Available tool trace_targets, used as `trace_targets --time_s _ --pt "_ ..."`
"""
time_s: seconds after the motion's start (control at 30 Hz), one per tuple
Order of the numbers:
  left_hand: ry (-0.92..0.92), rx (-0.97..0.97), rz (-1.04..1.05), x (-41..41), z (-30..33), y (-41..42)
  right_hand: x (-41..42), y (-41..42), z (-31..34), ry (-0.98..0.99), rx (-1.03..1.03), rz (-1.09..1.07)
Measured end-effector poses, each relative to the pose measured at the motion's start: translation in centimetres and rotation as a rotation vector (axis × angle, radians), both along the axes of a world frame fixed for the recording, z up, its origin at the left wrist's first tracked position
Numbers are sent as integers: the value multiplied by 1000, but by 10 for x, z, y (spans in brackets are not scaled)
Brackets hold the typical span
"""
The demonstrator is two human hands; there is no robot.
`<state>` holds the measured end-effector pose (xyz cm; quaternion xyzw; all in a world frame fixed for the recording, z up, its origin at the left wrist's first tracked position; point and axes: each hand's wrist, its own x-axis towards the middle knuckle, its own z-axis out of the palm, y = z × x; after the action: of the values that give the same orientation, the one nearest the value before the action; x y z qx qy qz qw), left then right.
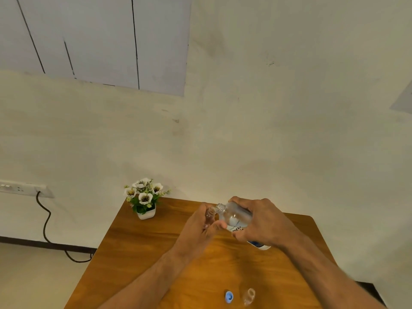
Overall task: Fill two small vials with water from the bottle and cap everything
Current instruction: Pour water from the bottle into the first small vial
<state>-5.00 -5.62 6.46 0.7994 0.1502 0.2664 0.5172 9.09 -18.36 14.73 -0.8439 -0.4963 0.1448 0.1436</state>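
Observation:
My right hand (260, 219) grips a clear water bottle (236, 216), uncapped and tipped over to the left, its open mouth touching the top of a small clear vial (209, 214). My left hand (200, 226) holds that vial upright above the wooden table (138, 253). A second small clear vial (249, 296) stands on the table near the front edge. Just left of it lies a blue cap (229, 296). Whether water is flowing I cannot tell.
A small white pot of artificial white flowers (145, 198) stands at the table's far left corner against the wall. A black cable (45, 221) hangs from a wall socket strip (22, 189) to the left of the table.

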Motion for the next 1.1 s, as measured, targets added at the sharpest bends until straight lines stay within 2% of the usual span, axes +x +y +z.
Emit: trace_targets --time_s 0.7,1.1 --pt "49 -27 1 6 -10 4 -3 10 22 -149 -116 55" --pt "38 -30 -15 4 -16 1 -7 8 22 -160 -137 65"
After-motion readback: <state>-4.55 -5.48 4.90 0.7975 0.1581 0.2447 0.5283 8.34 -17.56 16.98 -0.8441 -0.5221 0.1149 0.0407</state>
